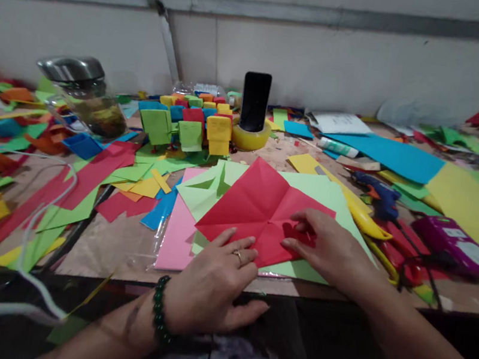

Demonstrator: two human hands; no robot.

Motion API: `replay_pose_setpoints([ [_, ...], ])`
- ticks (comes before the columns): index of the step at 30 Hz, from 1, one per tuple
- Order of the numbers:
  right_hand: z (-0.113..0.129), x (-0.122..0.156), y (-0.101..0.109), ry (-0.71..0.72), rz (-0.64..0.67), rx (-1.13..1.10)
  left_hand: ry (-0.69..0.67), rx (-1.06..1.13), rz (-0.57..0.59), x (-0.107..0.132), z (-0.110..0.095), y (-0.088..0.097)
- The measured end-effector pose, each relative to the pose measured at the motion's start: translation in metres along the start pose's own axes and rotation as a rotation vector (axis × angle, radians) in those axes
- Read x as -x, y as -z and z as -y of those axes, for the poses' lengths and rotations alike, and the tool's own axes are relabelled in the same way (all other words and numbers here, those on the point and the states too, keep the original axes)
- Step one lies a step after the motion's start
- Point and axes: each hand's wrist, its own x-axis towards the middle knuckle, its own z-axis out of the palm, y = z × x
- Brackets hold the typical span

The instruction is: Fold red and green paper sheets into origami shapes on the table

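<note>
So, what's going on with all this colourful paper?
A person has both hands at a creased red sheet lying over light green paper. The left hand rests its fingers on the near edge; the right hand has its fingers bent at the right side, though I can't tell whether they're pinching it. Behind, small folded paper pieces stand beside a black phone.

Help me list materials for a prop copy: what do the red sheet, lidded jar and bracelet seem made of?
Red sheet: seemingly matte paper, judging by its crisp fold lines.
Jar: see-through and glossy, so glass or clear plastic; its lid looks like shiny metal, from the silvery reflections.
Bracelet: beaded, dark green and glossy, with small highlights; stone, glass or plastic, I can't tell.
</note>
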Motion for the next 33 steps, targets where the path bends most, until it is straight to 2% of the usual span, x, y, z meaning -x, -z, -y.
replay_pose_setpoints([
  [2, 0.010, 0.006, -0.002, 0.192, -0.089, 0.097, 0.022, 0.036, 0.053, -0.006, 0.002, 0.000],
  [5, 0.028, 0.021, -0.009, 0.607, -0.154, 0.207, 0.042, 0.009, 0.098, -0.012, 0.000, -0.001],
  [6, 0.032, 0.026, -0.012, 0.682, -0.188, 0.229, 0.039, -0.011, 0.103, -0.013, -0.001, -0.001],
  [8, 0.034, 0.036, -0.016, 0.727, -0.235, 0.278, 0.025, -0.047, 0.110, -0.013, -0.003, -0.002],
  [12, 0.016, 0.050, -0.014, 0.671, -0.189, 0.405, 0.009, -0.067, 0.104, -0.012, -0.002, -0.002],
  [16, -0.013, 0.064, 0.001, 0.550, -0.157, 0.529, 0.022, -0.066, 0.115, -0.010, 0.000, 0.001],
  [18, -0.020, 0.067, 0.010, 0.471, -0.139, 0.575, 0.037, -0.071, 0.141, -0.010, -0.001, 0.002],
  [20, -0.018, 0.065, 0.019, 0.378, -0.106, 0.600, 0.046, -0.082, 0.166, -0.012, -0.004, 0.002],
  [23, 0.002, 0.054, 0.026, 0.294, -0.089, 0.579, 0.033, -0.140, 0.180, -0.015, -0.010, 0.001],
  [26, 0.023, 0.044, 0.019, 0.433, 0.016, 0.430, 0.027, -0.210, 0.192, -0.017, -0.015, -0.001],
  [28, 0.026, 0.039, 0.014, 0.443, 0.133, 0.353, 0.032, -0.223, 0.197, -0.017, -0.017, -0.001],
  [31, 0.015, 0.025, 0.016, 0.182, 0.207, 0.336, 0.040, -0.194, 0.177, -0.016, -0.016, -0.003],
  [33, 0.008, 0.002, 0.026, 0.015, 0.158, 0.325, 0.066, -0.146, 0.137, -0.017, -0.014, -0.006],
])
